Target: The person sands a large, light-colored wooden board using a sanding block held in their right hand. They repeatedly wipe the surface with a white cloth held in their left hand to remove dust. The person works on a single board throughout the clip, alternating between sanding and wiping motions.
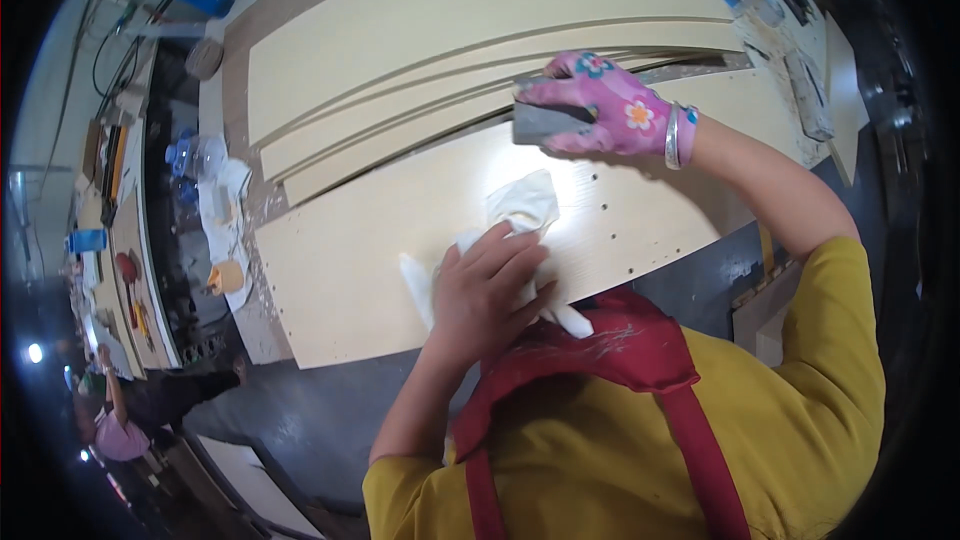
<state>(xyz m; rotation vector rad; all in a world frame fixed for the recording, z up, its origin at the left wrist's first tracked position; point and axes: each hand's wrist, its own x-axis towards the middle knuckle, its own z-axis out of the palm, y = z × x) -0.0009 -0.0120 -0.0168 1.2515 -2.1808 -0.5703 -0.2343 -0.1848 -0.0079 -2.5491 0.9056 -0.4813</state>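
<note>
A pale, smooth board (390, 205) with a row of small dark holes lies flat in front of me. My left hand (487, 290), bare, presses a crumpled white cloth (527, 202) against its near part, fingers bent over the fabric. Cloth ends stick out on both sides of that hand. Farther off and to the right, my right hand (610, 110) wears a pink-purple flowered glove with a bracelet at the wrist. Its fingers and thumb clasp a grey sanding block (545, 124) near the board's far edge. The palm side of both hands is hidden.
Several more pale boards (480, 10) lie stacked behind. Plastic bottles (183, 155), a white rag (225, 215) and an orange-tan object (226, 277) sit at the table's left. Tools and scraps (805, 90) lie at the right end. Another person (125, 430) is at the far left.
</note>
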